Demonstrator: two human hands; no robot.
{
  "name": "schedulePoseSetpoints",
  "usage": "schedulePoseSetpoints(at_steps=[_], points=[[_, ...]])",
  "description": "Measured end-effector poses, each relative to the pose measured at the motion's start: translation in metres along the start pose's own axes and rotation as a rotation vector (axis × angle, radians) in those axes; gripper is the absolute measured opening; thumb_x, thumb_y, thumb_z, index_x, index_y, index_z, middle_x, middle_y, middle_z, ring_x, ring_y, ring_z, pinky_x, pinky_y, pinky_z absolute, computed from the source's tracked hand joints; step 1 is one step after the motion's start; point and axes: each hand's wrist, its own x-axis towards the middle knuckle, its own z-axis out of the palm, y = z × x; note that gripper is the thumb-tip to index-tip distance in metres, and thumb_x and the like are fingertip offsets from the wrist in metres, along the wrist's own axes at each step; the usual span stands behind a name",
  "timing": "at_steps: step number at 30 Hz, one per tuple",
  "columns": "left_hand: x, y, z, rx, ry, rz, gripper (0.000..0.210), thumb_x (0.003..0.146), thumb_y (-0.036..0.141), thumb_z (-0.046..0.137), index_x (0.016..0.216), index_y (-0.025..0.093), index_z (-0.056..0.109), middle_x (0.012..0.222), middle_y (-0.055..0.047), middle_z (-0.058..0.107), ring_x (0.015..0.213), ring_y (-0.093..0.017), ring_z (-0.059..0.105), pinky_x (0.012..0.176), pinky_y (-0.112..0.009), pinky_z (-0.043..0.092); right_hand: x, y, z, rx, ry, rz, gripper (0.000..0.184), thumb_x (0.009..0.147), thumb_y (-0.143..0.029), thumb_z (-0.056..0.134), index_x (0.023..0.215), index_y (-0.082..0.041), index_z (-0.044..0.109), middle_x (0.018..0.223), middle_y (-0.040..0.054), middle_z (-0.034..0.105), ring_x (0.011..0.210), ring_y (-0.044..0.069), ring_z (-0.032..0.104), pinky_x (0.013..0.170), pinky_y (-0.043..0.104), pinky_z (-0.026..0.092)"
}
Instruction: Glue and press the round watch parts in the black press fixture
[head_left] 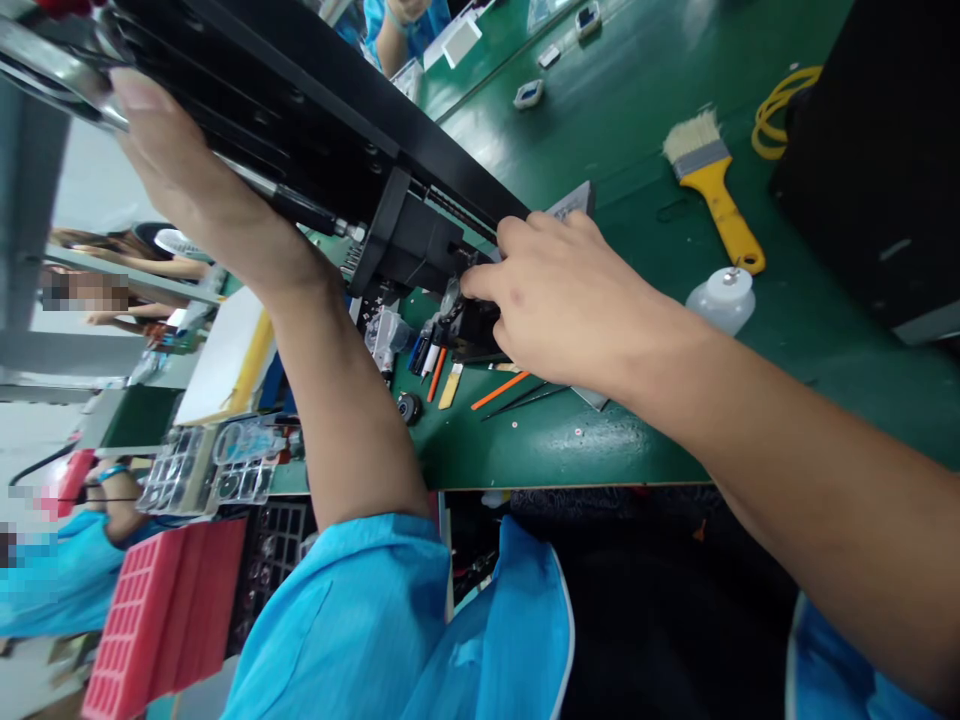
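A black bench press (420, 235) with a tall column runs from the upper left down to the green table. My left hand (180, 175) is up at its metal lever (56, 65), closed against the bar; most of the fingers are hidden behind it. Down at the press's base, my right hand (551, 285) is bent over the black fixture (476, 330) under the press head. Its index finger and thumb reach in close together there. Whatever they grip is too small or covered to make out.
On the green table (630, 455) lie a yellow-handled brush (720, 190), a white bottle (721, 300), orange sticks (501, 390), tweezers (525, 400) and a black roll (409, 407). A dark box (877, 170) stands right. Red trays (165, 610) and co-workers are at left.
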Motion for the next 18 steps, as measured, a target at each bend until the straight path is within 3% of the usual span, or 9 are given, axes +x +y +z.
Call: schedulePoseSetpoints(at_steps=[4, 8, 11, 14, 18], points=[[0.005, -0.013, -0.001, -0.124, -0.043, 0.069, 0.076, 0.114, 0.019, -0.022, 0.159, -0.004, 0.035, 0.174, -0.011, 0.044, 0.178, -0.012, 0.019, 0.14, -0.021, 0.029, 0.001, 0.0, 0.0, 0.01, 0.0, -0.01, 0.044, 0.106, -0.018, 0.051, 0.137, -0.027, 0.081, 0.13, 0.0115, 0.066, 0.126, 0.032, 0.058, 0.105, 0.048, 0.039], [-0.005, -0.01, -0.002, -0.224, -0.064, 0.138, 0.06, 0.12, 0.016, -0.008, 0.167, -0.006, 0.022, 0.177, -0.014, 0.04, 0.179, -0.019, 0.017, 0.145, -0.028, 0.025, 0.0, 0.002, 0.002, 0.0, -0.006, -0.011, 0.046, 0.107, -0.019, 0.048, 0.139, -0.027, 0.08, 0.132, 0.0112, 0.067, 0.126, 0.031, 0.057, 0.105, 0.047, 0.039], [-0.013, -0.001, -0.002, -0.163, -0.038, 0.106, 0.058, 0.12, 0.013, -0.006, 0.156, -0.005, 0.036, 0.155, -0.012, 0.058, 0.178, -0.015, 0.019, 0.141, -0.025, 0.03, -0.001, 0.005, 0.005, -0.011, 0.011, -0.016, 0.047, 0.108, -0.021, 0.046, 0.142, -0.028, 0.078, 0.133, 0.0108, 0.066, 0.124, 0.03, 0.057, 0.103, 0.045, 0.039], [-0.018, 0.007, -0.003, -0.08, -0.056, 0.069, 0.062, 0.119, 0.013, -0.007, 0.139, 0.002, 0.05, 0.138, -0.009, 0.065, 0.174, -0.008, 0.027, 0.135, -0.018, 0.035, -0.002, 0.008, 0.007, -0.007, 0.02, -0.014, 0.048, 0.107, -0.02, 0.047, 0.142, -0.03, 0.078, 0.132, 0.011, 0.067, 0.122, 0.03, 0.057, 0.1, 0.044, 0.039], [-0.019, 0.011, -0.002, -0.097, -0.02, 0.066, 0.065, 0.116, 0.011, -0.013, 0.158, -0.001, 0.035, 0.163, -0.01, 0.054, 0.175, -0.009, 0.028, 0.136, -0.017, 0.034, -0.004, 0.009, 0.006, 0.032, 0.04, -0.008, 0.044, 0.105, -0.019, 0.05, 0.136, -0.029, 0.08, 0.129, 0.0121, 0.068, 0.119, 0.03, 0.056, 0.095, 0.043, 0.036]])
